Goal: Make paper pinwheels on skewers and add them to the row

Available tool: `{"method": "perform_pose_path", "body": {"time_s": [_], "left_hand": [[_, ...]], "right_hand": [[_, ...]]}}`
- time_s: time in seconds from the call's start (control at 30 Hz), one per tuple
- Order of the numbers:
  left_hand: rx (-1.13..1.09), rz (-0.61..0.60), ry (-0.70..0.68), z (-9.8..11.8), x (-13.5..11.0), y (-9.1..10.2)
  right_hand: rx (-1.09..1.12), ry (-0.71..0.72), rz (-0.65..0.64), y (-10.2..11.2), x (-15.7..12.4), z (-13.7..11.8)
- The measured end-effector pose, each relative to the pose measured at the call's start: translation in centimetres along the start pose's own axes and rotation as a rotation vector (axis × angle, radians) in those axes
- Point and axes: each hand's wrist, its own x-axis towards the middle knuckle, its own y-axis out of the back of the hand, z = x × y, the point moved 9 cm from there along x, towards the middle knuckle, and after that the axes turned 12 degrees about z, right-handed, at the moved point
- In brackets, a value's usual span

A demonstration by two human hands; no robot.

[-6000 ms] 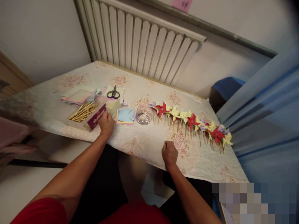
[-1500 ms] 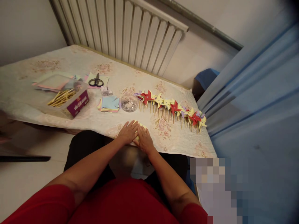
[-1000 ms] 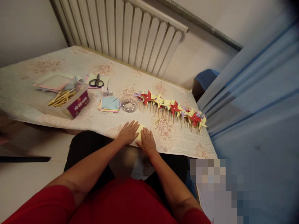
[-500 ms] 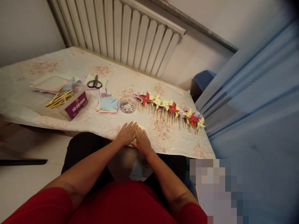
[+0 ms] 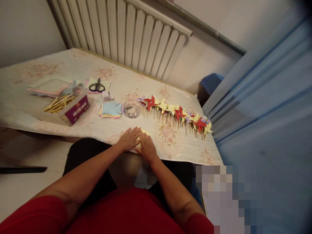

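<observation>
A piece of pale yellow paper (image 5: 145, 132) lies at the table's front edge, mostly covered by my hands. My left hand (image 5: 129, 138) rests flat on its left side with the fingers stretched out. Flat on the right part is my right hand (image 5: 147, 147), its fingers pointing away from me. Just beyond them stands a round clear dish (image 5: 132, 110) of small shiny pieces. To its left is a stack of coloured paper squares (image 5: 111, 110), blue on top. A row of paper pinwheels (image 5: 179, 113) on sticks, red, yellow and purple, stretches to the right.
A clear plastic box (image 5: 77, 110) with a purple label holds several thin sticks at the left. Behind it lie larger paper sheets (image 5: 50, 87). Black-handled scissors (image 5: 97, 86) rest on paper near two small white boxes (image 5: 107, 96). A blue curtain (image 5: 255, 113) hangs at the right.
My left hand has slid slightly left, showing a little more of the yellow paper between my hands. My right hand stays flat; the whole view has shifted a little.
</observation>
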Motion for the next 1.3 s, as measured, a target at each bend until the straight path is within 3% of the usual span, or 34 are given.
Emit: {"method": "perform_pose_path", "body": {"time_s": [0.3, 1.3], "left_hand": [[0.001, 0.029, -0.077, -0.5, -0.4, 0.2], [-0.011, 0.007, 0.027, -2.1, -0.3, 0.4]], "right_hand": [[0.001, 0.001, -0.023, 0.5, 0.1, -0.2], [-0.016, 0.053, -0.056, 0.3, -0.2, -0.5]]}}
